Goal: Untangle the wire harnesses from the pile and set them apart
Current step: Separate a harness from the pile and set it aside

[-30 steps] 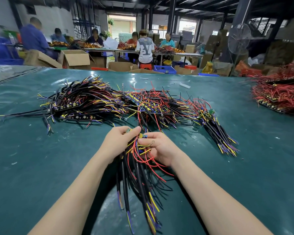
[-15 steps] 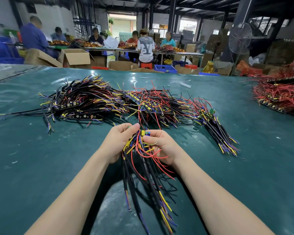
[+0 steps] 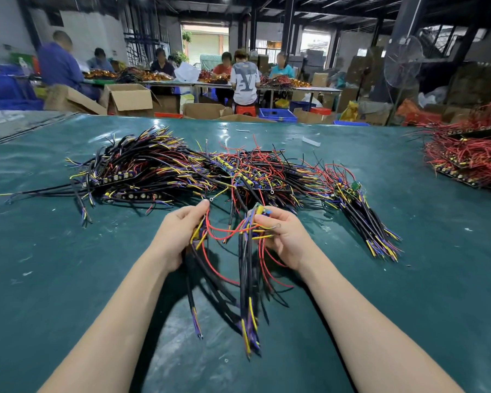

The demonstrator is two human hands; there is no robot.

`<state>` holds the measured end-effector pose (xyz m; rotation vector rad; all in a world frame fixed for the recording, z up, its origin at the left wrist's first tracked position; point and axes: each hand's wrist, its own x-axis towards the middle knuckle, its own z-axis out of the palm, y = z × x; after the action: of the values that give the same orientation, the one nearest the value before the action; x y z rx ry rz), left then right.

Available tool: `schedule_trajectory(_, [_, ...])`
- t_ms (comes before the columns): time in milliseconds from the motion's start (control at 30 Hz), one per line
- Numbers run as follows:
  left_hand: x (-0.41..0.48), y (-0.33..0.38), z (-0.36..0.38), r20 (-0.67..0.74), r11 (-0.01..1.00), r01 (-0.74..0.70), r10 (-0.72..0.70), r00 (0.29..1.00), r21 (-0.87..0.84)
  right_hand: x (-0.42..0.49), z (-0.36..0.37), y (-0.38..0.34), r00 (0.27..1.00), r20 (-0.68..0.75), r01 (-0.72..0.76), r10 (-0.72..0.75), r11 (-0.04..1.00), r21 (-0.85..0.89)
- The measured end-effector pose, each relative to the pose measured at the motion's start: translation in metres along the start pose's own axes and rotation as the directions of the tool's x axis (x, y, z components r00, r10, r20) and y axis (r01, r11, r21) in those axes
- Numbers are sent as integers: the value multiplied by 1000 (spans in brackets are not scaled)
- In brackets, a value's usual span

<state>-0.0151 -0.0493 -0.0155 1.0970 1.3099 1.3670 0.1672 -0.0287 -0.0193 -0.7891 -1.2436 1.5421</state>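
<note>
A big pile of wire harnesses (image 3: 187,171) with black, red, yellow and purple wires lies across the middle of the green table (image 3: 54,265). Just in front of it, my left hand (image 3: 179,231) grips one harness (image 3: 194,259) by its top end, black cables trailing toward me. My right hand (image 3: 284,236) pinches a second harness (image 3: 247,293) by its small board, and its black cables hang down with yellow and purple tips. Thin red wires (image 3: 227,229) still bridge the gap between the two bundles.
A separate bunch of harnesses (image 3: 369,222) lies to the right of the pile. A heap of red wires (image 3: 465,154) sits at the table's far right edge. Beyond the table are cardboard boxes (image 3: 131,99), blue crates and several people working at benches.
My hands have moved apart, splitting the single held bundle into two. The left hand went left with one part, the right hand right with the other, red wires stretching between.
</note>
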Motion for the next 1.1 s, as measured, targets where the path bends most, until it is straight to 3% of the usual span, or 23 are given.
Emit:
schedule_trajectory(100, [11,-3,-13,-138,996,29,-18,990,81,0,-5,-4,991,-111,72,-70,997,9])
schedule_trajectory(267, [20,2,-32,-338,998,31,-51,940,-63,-3,-2,-7,996,-82,24,-23,1000,18])
schedule_trajectory(367, [19,3,-31,-330,971,66,14,944,231,-3,-1,-6,998,-39,-46,47,999,23])
schedule_trajectory(433, [14,3,-22,-304,841,80,104,947,535,-4,-2,-7,997,-11,-78,78,995,57])
schedule_trajectory(500, [10,1,-15,-278,615,122,164,947,779,-5,-2,-7,998,12,-70,69,993,91])
schedule_trajectory(533, [7,1,-12,-268,532,135,182,946,836,-6,-1,-8,998,25,-53,50,990,128])
schedule_trajectory(600, [4,0,-12,-237,468,119,203,950,876,-6,2,-10,999,46,-1,-12,961,278])
schedule_trajectory(700, [3,-4,-19,-188,389,116,151,971,914,-4,3,-17,996,-60,92,-70,805,586])
schedule_trajectory(800, [4,-6,-34,-222,391,151,141,965,908,-2,-10,-21,963,-269,211,-24,685,697])
schedule_trajectory(867, [6,-7,-43,-242,379,144,224,944,914,-2,-15,-19,948,-319,232,-15,719,655])
schedule_trajectory(933, [7,-2,-47,-279,401,107,399,873,910,0,-13,-15,966,-258,174,-20,789,590])
schedule_trajectory(1033, [3,9,-33,-236,466,-181,701,673,866,1,-1,-8,998,-68,40,-10,894,447])
schedule_trajectory(1067, [1,13,-22,-200,512,-295,706,680,806,1,4,-6,1000,-22,13,-5,919,395])
schedule_trajectory(1100, [-3,16,-9,-135,610,-394,641,756,687,1,8,-5,1000,8,-1,-2,936,352])
